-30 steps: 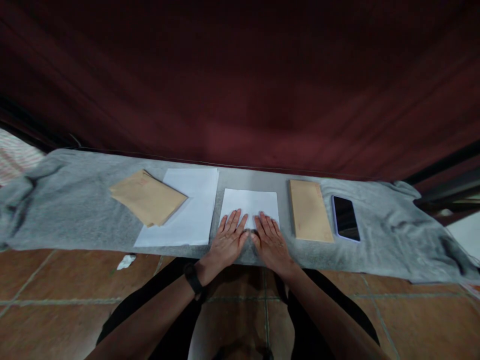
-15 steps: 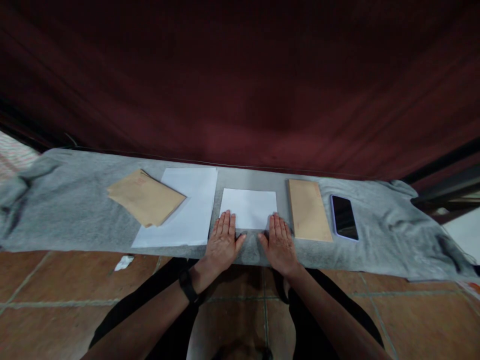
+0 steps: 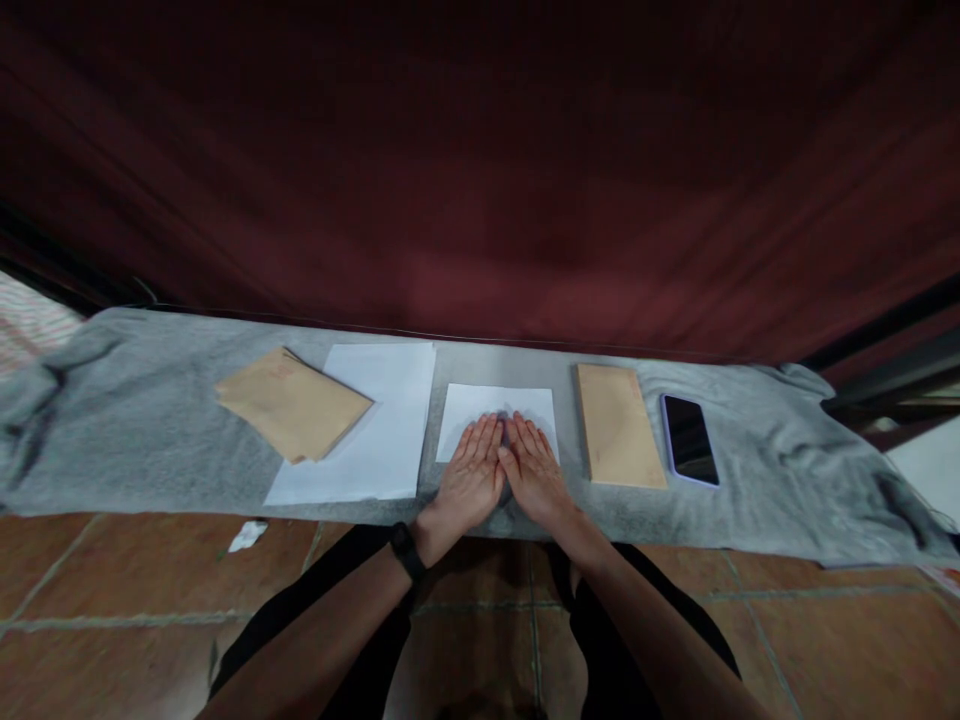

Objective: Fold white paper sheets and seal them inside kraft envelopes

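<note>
A white sheet of paper (image 3: 499, 398), apparently folded to a small rectangle, lies flat in front of me on the grey cloth. My left hand (image 3: 474, 465) rests palm down on its near part, fingers stretched out. Beside it, my right hand (image 3: 531, 468) also lies flat on the paper, and the two hands meet or nearly meet at the middle. Neither hand grips anything. The paper's near edge is partly hidden under them. To the left are larger white sheets (image 3: 390, 440), and to the right a stack of brown envelopes (image 3: 619, 425).
Several brown envelopes (image 3: 292, 405) lie fanned out, overlapping the large white sheets. A phone (image 3: 690, 440) in a purple case sits at the right. The grey cloth (image 3: 172, 430) covers a narrow bench before a dark red curtain (image 3: 480, 180). A crumpled white scrap (image 3: 247, 535) lies on the tiled floor.
Both hands have slid inward from the paper's left and right near corners to its middle, coming side by side. The surrounding papers, envelopes and phone stay in place.
</note>
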The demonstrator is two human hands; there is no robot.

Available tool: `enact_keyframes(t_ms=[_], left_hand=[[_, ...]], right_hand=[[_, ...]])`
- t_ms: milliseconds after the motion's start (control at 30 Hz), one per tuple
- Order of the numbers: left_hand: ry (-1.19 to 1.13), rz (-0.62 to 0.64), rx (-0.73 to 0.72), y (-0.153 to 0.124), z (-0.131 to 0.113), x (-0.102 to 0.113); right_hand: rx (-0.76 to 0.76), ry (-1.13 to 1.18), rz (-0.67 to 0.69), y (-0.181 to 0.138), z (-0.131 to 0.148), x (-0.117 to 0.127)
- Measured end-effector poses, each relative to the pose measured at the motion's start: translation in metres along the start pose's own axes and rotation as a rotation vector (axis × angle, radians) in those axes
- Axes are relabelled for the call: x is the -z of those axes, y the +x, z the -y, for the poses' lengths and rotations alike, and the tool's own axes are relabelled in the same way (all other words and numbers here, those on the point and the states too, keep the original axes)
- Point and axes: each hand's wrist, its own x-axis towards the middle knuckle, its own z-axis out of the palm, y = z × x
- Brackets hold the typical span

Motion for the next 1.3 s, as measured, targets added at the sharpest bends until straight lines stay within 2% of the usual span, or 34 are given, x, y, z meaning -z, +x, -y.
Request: enact_keyframes(t_ms=[300, 500, 667, 800, 933, 1133, 1300], left_hand=[[0.029, 0.067, 0.098, 0.011, 0.011, -0.011], [0.035, 0.02, 0.211, 0.01, 0.019, -0.01], [0.074, -0.008, 0.29, 0.013, 0.027, -0.003], [0.061, -0.066, 0.259, 0.029, 0.026, 0.006], [0.007, -0.092, 0.143, 0.054, 0.019, 0.006], [0.045, 0.028, 0.134, 0.069, 0.02, -0.014], [0.043, -0.003, 0.199, 0.068, 0.025, -0.024]], right_hand=[[-0.043, -0.095, 0.018, 0.01, -0.006, -0.011], [-0.088, -0.194, -0.117, 0.005, -0.016, -0.017], [-0.157, -0.242, -0.192, 0.005, -0.027, -0.013], [-0.219, -0.216, -0.223, 0.021, -0.029, -0.001], [-0.159, -0.108, -0.162, 0.048, -0.019, 0.007], [-0.119, -0.043, -0.121, 0.069, 0.002, -0.014], [-0.159, -0.093, -0.159, 0.067, -0.006, -0.025]])
